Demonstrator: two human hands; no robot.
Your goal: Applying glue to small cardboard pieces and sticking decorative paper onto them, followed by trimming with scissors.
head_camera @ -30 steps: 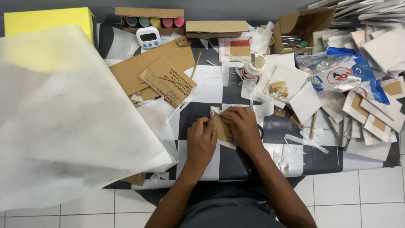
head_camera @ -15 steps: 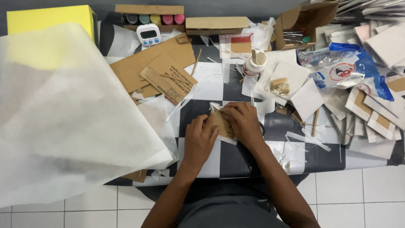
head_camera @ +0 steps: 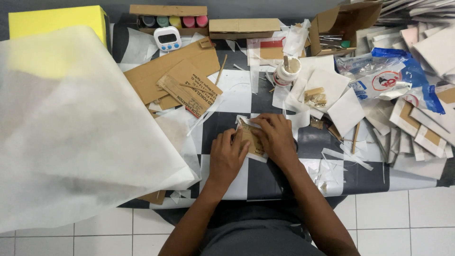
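A small brown cardboard piece (head_camera: pixel 250 138) lies on a scrap of white paper on the black-and-white checkered table (head_camera: pixel 232 97). My left hand (head_camera: pixel 226 156) rests flat on the piece's left side, fingers pressing its edge. My right hand (head_camera: pixel 276 137) covers the right side, fingertips on the white paper at the top corner. Both hands press down on it together; much of the piece is hidden under them.
A big sheet of white tissue paper (head_camera: pixel 71 132) covers the left. Cardboard pieces (head_camera: pixel 182 80), a white timer (head_camera: pixel 168 39), paint pots (head_camera: pixel 175 21), a small cup (head_camera: pixel 287 71), an open box (head_camera: pixel 339 26) and stacked paper-wrapped cards (head_camera: pixel 417 128) lie around.
Both hands have stayed on the cardboard piece, with only slight shifts of the fingers along its edges.
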